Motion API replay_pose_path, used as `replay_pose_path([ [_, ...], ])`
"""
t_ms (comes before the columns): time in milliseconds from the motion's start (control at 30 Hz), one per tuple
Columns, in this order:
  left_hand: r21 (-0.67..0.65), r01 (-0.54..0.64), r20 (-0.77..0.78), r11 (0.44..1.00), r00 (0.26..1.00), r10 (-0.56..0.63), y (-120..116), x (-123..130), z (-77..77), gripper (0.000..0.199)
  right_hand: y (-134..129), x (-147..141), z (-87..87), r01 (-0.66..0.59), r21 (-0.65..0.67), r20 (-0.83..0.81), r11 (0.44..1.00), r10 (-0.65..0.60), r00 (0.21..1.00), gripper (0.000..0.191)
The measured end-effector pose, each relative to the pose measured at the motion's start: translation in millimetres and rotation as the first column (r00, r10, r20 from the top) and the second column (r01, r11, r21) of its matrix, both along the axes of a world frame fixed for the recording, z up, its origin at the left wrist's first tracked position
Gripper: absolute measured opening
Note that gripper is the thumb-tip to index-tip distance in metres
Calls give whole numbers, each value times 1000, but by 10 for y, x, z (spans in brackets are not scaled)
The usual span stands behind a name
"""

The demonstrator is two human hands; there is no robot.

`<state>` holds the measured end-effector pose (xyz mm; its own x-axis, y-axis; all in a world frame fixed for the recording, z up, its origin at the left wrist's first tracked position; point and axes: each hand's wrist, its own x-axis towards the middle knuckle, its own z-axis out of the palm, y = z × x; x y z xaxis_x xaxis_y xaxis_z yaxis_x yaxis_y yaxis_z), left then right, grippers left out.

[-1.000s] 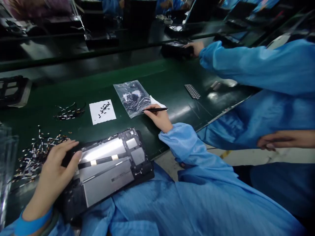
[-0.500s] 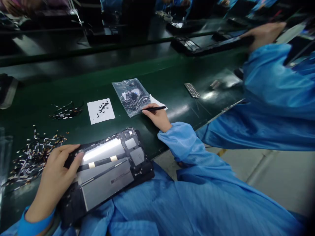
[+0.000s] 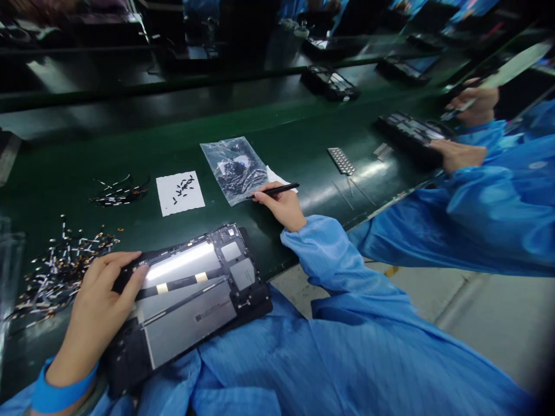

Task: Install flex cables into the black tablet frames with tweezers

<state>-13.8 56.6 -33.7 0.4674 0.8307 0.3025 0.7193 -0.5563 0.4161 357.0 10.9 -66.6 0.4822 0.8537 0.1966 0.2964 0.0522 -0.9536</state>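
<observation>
An opened tablet-like device (image 3: 191,300) lies tilted at the table's front edge, its silver inner panels facing up. My left hand (image 3: 104,294) grips its upper left corner, thumb on top. Between the fingers and thumb of my right hand (image 3: 284,205) is a black pen-like tool (image 3: 280,190), its tip over the lower edge of a clear plastic bag (image 3: 234,170) of small dark parts. Left of the bag, a white paper sheet (image 3: 167,196) bears several small black pieces. The bag partly covers another white paper.
Loose flex cables (image 3: 65,266) are piled at the left, with a smaller dark bunch (image 3: 119,193) behind. A dotted metal strip (image 3: 341,160) lies right of the bag. At the right, a co-worker's hands (image 3: 462,155) are at another device (image 3: 407,136).
My hands have hardly moved relative to the device and bag. The co-worker's arm has drawn back from the far side, and a device now lies by that person's hands.
</observation>
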Motion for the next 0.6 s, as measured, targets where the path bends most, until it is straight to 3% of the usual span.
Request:
replay_pose_path([
  [100,35,-3,11,999,1000,3,-27,20,76,31,-70,-187,157,-89,-7,-186,996,86,979,33],
  [200,39,65,74,997,995,-67,-100,126,231,27,-88,-519,365,-267,12,-364,964,253,897,32],
  [300,-119,141,167,983,979,-120,-204,300,404,28,-43,-896,561,-472,53,-482,880,437,760,29],
  [400,-333,117,295,936,955,-14,-297,455,523,30,31,-1195,692,-612,112,-557,783,559,614,28],
  [500,-442,113,392,890,917,79,-360,522,574,18,97,-1359,739,-669,106,-642,735,565,519,30],
  [600,-466,100,436,879,890,130,-391,522,583,12,132,-1422,726,-694,53,-732,718,501,462,33],
])
